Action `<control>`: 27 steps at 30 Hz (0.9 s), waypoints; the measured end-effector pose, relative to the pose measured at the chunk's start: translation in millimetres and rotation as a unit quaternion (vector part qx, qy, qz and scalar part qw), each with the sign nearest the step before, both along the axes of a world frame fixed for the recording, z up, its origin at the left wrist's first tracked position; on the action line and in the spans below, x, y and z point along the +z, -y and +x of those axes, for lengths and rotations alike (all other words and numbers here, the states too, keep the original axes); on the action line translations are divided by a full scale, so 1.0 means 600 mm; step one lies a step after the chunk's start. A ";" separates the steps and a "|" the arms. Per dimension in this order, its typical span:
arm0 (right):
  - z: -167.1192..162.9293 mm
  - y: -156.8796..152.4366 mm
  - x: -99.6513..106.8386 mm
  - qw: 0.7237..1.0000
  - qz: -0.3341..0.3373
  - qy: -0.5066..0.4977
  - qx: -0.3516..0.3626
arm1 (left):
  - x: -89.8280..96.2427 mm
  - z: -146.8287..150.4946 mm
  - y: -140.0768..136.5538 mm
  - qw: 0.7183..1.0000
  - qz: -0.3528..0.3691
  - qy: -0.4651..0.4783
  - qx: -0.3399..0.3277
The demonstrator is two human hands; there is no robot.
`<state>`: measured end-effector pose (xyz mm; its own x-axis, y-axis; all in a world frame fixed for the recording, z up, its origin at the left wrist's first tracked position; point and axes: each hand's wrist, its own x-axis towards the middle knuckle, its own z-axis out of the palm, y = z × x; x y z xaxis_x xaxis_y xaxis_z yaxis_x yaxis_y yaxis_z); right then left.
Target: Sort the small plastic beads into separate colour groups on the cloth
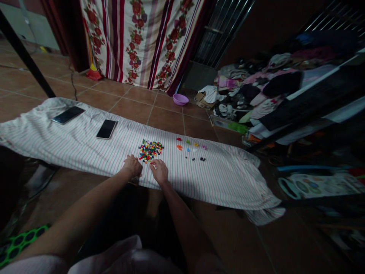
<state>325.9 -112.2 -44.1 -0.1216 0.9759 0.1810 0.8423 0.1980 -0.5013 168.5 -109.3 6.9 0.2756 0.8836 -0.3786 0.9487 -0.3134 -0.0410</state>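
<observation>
A mixed pile of small colourful pieces [151, 149], too tiny to name surely, lies on a striped cloth [182, 179]. My left hand [132, 166] rests on the cloth at the pile's near left edge, fingers loosely apart and holding nothing visible. At the near right edge is my right hand [159, 170], its thumb and forefinger drawn together at the pieces; whatever is between them is too small to make out. Right of the pile sit small groups sorted by colour, among them orange pieces [179, 147], blue pieces [188, 150], yellow pieces [195, 144] and black pieces [202, 159].
A phone [107, 129] and a dark tablet-like device [68, 114] lie on the cloth's left part. Beyond, a purple basin [180, 99] stands on the tiled floor before a floral curtain [137, 42]. Heaped clothes [256, 83] fill the right background.
</observation>
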 end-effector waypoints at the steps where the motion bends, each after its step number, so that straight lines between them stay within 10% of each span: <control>1: 0.001 0.000 0.001 1.000 0.003 0.001 0.002 | 0.000 0.000 0.000 1.000 0.001 0.000 -0.001; 27: 0.003 -0.013 -0.008 0.999 -0.013 0.020 -0.038 | 0.012 -0.003 0.003 1.000 -0.003 0.004 -0.029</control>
<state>327.4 -104.1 -49.1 -0.0533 0.9869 0.1524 0.8737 0.1200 -0.4715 167.0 -110.8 14.4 0.3289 0.8636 -0.3820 0.9293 -0.3679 -0.0316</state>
